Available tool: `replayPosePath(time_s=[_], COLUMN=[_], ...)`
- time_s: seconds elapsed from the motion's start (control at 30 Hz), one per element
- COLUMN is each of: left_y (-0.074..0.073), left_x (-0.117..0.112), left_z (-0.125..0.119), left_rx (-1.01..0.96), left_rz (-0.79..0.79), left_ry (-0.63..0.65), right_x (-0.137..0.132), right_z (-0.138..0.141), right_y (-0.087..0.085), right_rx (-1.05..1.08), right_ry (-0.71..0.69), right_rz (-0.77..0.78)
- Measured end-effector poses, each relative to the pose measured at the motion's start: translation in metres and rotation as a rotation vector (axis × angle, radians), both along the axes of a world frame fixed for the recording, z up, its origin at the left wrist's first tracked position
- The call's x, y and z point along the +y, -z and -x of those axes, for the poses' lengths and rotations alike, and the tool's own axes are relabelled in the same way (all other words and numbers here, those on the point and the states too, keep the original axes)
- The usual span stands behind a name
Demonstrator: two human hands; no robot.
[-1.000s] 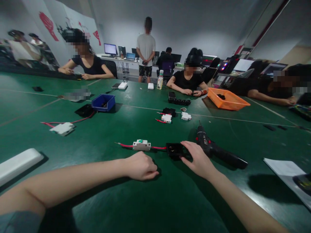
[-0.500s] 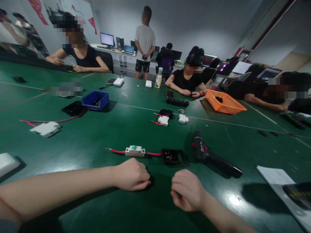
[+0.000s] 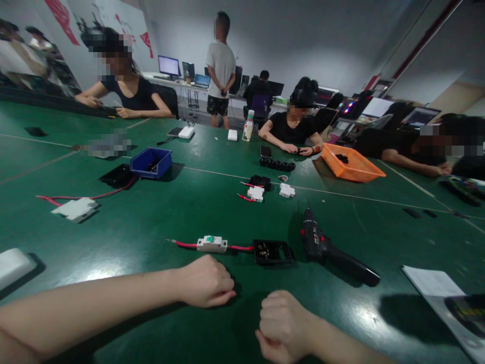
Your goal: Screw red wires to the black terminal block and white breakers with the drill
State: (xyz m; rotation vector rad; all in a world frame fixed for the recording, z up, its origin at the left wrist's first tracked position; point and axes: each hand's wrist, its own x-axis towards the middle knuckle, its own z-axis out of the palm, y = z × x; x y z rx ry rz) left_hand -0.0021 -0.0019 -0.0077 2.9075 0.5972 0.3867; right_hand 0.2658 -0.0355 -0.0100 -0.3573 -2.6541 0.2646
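My left hand [image 3: 206,281] rests on the green table, its fingers curled into a fist with nothing showing in it. To its right, my right hand [image 3: 285,326] is also curled closed, apart from the left, and no object shows in it. Just beyond them lies a white circuit breaker [image 3: 212,244] with a green switch. Red wires leave both its sides; the left one ends in a bare tip, the right one runs into a black plastic box [image 3: 273,252] holding brass-coloured parts. A black cordless screwdriver [image 3: 335,253] lies to the right, its bit pointing away from me.
Further off are a blue bin [image 3: 151,164], another wired breaker [image 3: 78,209], more breakers [image 3: 255,193] and an orange basket [image 3: 352,164]. Papers [image 3: 435,288] lie at right, a white object [image 3: 15,268] at left. Several people sit around the table; one stands behind.
My right hand has moved nearer to me and slightly left, its fingers curled in more. My left hand stays a fist. The whole view has shifted slightly; the breaker and screwdriver have not moved.
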Motion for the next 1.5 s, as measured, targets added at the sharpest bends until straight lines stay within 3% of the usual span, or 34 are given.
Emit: replayPosePath(time_s=[0.37, 0.63, 1.13, 1.5], left_y=[0.0, -0.005, -0.004, -0.003], left_x=[-0.001, -0.003, -0.006, -0.006], left_z=[-0.002, -0.004, -0.007, -0.007], left_rx=[0.034, 0.058, 0.062, 0.057], left_rz=[-0.021, 0.001, -0.031, -0.025], left_ry=[-0.025, -0.032, -0.055, -0.051], right_x=[0.0, -0.018, -0.015, -0.015], right_z=[0.006, 0.026, 0.019, 0.019], right_y=[-0.002, -0.015, -0.02, -0.018], right_rx=[-0.187, -0.325, -0.302, -0.306], right_ry=[0.117, 0.377, 0.284, 0.292], right_rz=[0.048, 0.047, 0.082, 0.066])
